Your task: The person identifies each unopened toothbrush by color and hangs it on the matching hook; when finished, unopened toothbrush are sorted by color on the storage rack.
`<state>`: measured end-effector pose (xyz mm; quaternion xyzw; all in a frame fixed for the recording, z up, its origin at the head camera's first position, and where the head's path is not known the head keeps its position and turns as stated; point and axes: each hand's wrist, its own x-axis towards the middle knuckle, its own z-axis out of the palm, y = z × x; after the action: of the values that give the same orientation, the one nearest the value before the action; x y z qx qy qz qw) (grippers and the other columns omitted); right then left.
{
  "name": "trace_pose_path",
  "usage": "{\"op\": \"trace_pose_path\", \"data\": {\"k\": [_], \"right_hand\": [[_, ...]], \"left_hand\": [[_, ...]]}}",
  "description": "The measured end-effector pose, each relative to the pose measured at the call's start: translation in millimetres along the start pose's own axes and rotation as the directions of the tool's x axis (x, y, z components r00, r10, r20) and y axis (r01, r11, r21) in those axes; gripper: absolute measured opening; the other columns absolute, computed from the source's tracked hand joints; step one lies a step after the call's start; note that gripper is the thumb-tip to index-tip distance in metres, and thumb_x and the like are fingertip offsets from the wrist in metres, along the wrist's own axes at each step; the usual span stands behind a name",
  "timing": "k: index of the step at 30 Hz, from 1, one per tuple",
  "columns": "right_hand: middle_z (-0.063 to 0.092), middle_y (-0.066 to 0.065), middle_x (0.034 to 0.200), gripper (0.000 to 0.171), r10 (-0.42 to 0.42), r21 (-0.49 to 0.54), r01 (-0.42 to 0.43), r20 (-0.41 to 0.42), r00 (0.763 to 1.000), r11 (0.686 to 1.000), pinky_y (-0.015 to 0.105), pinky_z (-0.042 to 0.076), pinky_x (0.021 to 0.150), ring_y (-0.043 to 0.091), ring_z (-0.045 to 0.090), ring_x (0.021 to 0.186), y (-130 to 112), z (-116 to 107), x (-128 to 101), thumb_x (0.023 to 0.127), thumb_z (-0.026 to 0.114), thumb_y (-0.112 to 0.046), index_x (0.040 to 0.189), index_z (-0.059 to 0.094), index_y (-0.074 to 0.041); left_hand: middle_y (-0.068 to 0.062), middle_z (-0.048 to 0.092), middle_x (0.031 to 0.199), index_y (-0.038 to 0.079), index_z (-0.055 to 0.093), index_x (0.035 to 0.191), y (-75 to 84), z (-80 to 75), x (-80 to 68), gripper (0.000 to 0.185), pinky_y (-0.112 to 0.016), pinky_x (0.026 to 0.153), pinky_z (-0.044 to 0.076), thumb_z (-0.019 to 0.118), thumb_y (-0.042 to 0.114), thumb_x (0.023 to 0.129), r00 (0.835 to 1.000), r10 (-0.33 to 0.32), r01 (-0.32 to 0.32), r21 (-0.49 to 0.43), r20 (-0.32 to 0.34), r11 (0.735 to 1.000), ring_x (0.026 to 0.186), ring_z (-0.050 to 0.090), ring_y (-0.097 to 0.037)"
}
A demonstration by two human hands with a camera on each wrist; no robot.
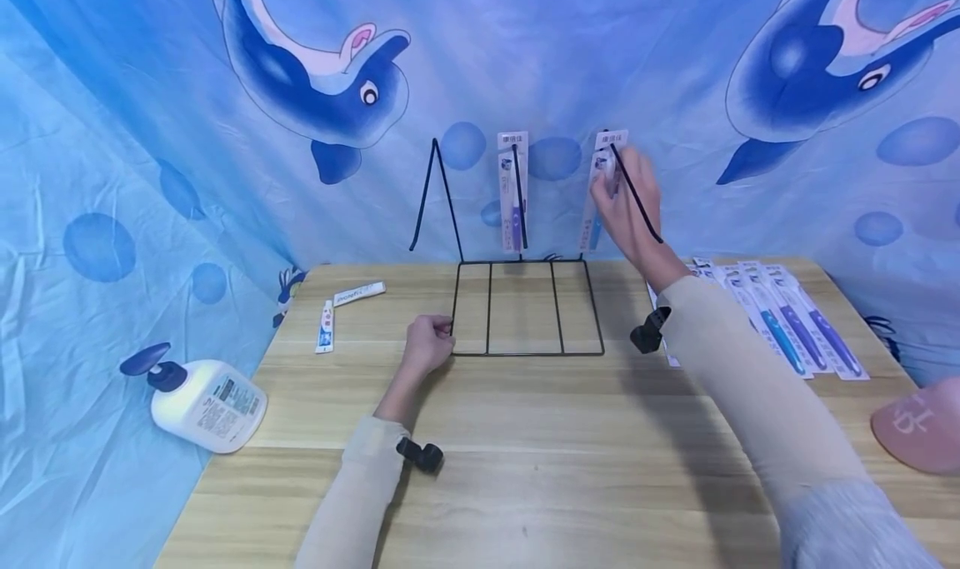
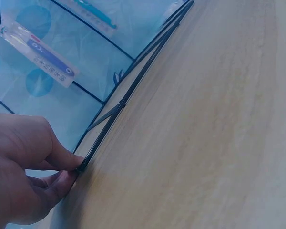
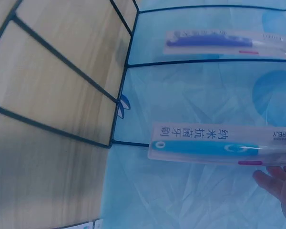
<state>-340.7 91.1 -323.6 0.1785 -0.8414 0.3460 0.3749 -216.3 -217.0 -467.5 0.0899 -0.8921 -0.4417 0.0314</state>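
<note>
A black wire display rack (image 1: 525,355) stands on the table, its upright hooks rising at the back. At the base's left side, my left hand (image 1: 430,344) pinches the wire between thumb and fingers, as the left wrist view also shows. My right hand (image 1: 630,207) holds a packaged toothbrush with a light blue handle (image 3: 205,147) up at the right hook; its card top lies by the hook wire. Whether the hook passes through the card cannot be told. From the middle hook hangs a packaged purple toothbrush (image 1: 516,219). The left hook (image 1: 434,148) carries nothing.
Several packaged toothbrushes (image 1: 795,319) lie at the table's right. A small toothpaste tube (image 1: 325,327) and its box (image 1: 360,293) lie at the left, near a white pump bottle (image 1: 213,406). A pink cup (image 1: 918,427) sits at the right edge. A dolphin-print curtain (image 1: 480,69) hangs behind.
</note>
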Motion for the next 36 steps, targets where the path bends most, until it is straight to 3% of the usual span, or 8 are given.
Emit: {"op": "trace_pose_path", "data": {"k": [4,14,17,22,26,28,30,36], "right_hand": [[0.048,0.021,0.093,0.023,0.019,0.004,-0.020,0.022,1.000,1.000,0.035,0.033,0.060,0.033,0.044,0.076,3,1,3,0.100,0.052,-0.016,0.110,0.051,0.005],[0.046,0.016,0.085,0.024,0.064,-0.003,-0.064,0.021,0.998,0.998,0.034,0.033,0.058,0.030,0.045,0.072,7,0,4,0.098,0.056,-0.020,0.098,0.049,0.004],[0.045,0.012,0.081,0.032,0.094,-0.022,-0.093,0.049,0.994,0.995,0.034,0.032,0.056,0.028,0.043,0.067,13,-3,4,0.096,0.059,-0.030,0.094,0.047,0.000],[0.057,0.016,0.091,0.050,0.150,-0.026,-0.148,0.134,0.980,0.989,0.038,0.040,0.061,0.031,0.053,0.073,33,-19,-5,0.090,0.067,-0.045,0.106,0.050,0.000],[0.062,0.022,0.103,0.055,0.207,-0.041,-0.203,0.176,0.962,0.978,0.045,0.048,0.071,0.037,0.060,0.085,59,-32,-18,0.090,0.070,-0.040,0.119,0.053,0.004],[0.062,0.024,0.106,0.054,0.269,-0.093,-0.254,0.213,0.939,0.963,0.048,0.048,0.074,0.038,0.059,0.091,72,-36,-25,0.092,0.068,-0.039,0.121,0.054,0.004],[0.060,0.024,0.108,0.053,0.347,-0.157,-0.314,0.271,0.898,0.936,0.050,0.047,0.076,0.039,0.056,0.095,84,-39,-33,0.095,0.063,-0.040,0.123,0.055,0.005],[0.057,0.031,0.112,0.054,0.509,-0.374,-0.366,0.429,0.746,0.852,0.054,0.049,0.078,0.044,0.055,0.099,122,-43,-62,0.098,0.056,-0.038,0.122,0.056,0.011]], "left_hand": [[-0.014,0.069,0.095,-0.006,0.067,0.119,-1.7,2.0,1.1,0.040,-0.033,0.083,0.058,0.064,-0.010,0.079,1.000,0.002,-0.002,-0.001,0.002,1.000,0.087,0.067,-0.024],[-0.014,0.068,0.095,-0.007,0.066,0.120,-2.5,2.5,1.0,0.041,-0.034,0.083,0.057,0.063,-0.010,0.079,1.000,-0.001,0.001,-0.005,0.010,1.000,0.087,0.066,-0.024],[-0.014,0.068,0.094,-0.007,0.067,0.119,-2.4,1.0,0.9,0.041,-0.034,0.082,0.058,0.063,-0.010,0.078,1.000,0.010,-0.010,-0.001,0.002,1.000,0.086,0.066,-0.025],[-0.014,0.068,0.093,-0.007,0.068,0.118,-4.1,-0.9,1.9,0.041,-0.034,0.080,0.058,0.062,-0.010,0.077,0.999,0.033,-0.033,-0.002,-0.005,0.999,0.084,0.066,-0.024],[-0.015,0.069,0.092,-0.008,0.068,0.116,-4.7,-4.2,1.8,0.040,-0.034,0.079,0.058,0.062,-0.009,0.077,0.999,0.042,-0.042,0.002,-0.010,0.999,0.083,0.067,-0.025],[-0.015,0.069,0.093,-0.008,0.068,0.116,-4.6,-5.5,1.8,0.040,-0.035,0.080,0.058,0.063,-0.009,0.077,0.999,0.036,-0.036,0.001,-0.013,0.999,0.084,0.067,-0.025],[-0.016,0.069,0.093,-0.008,0.068,0.116,-4.7,-5.6,2.0,0.039,-0.035,0.080,0.058,0.063,-0.009,0.077,0.999,0.034,-0.034,0.001,-0.016,0.999,0.084,0.067,-0.026],[-0.015,0.069,0.094,-0.007,0.068,0.116,-3.8,0.1,2.4,0.039,-0.033,0.080,0.058,0.064,-0.009,0.078,1.000,0.023,-0.023,-0.011,0.000,1.000,0.085,0.067,-0.025]]}}
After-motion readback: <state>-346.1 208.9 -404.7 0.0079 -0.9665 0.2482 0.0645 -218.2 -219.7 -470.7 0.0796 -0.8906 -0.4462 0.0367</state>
